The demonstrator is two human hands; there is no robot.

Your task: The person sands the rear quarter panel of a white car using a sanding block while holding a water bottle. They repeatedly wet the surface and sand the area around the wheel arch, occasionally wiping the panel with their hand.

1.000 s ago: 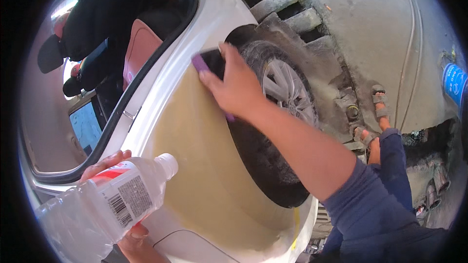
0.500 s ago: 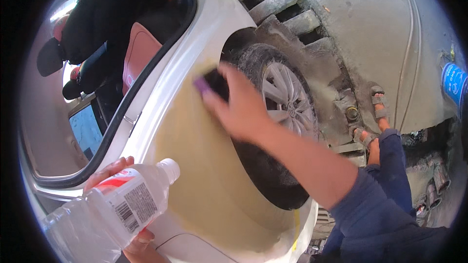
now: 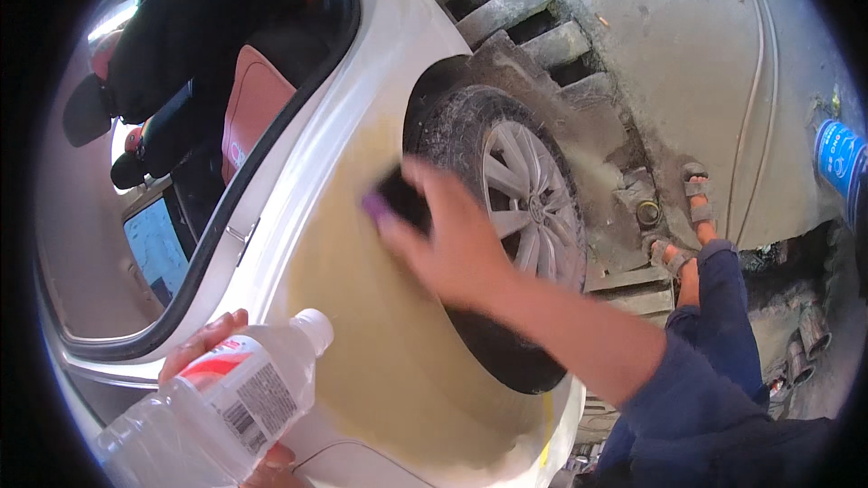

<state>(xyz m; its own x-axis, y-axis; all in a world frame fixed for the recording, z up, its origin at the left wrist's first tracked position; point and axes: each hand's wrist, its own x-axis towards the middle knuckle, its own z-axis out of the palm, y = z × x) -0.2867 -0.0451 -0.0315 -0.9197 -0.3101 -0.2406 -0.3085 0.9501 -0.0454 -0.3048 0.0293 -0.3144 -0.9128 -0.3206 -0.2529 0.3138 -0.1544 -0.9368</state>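
Observation:
My right hand (image 3: 459, 248) is closed around a black and purple sanding block (image 3: 398, 201), smeared a little by motion. The block lies against a yellowish filler patch (image 3: 362, 334) on a white car's rear fender, close to the wheel arch. At the lower left my left hand (image 3: 203, 342) grips a clear plastic bottle (image 3: 203, 411) with a white cap and a red and white label. The bottle tilts with its cap end toward the patch; its body hides most of that hand's palm.
The car wheel (image 3: 533, 203) stands right of the patch, and the rear side window (image 3: 194, 208) is at the left. Slotted drain slabs (image 3: 506, 11) cross the ground. A blue can (image 3: 839, 161) is at the far right. My sandalled feet (image 3: 683, 258) stand beyond the wheel.
My right hand has slid the sanding block nearer to me along the patch. The bottle in my left hand sits slightly lower in view.

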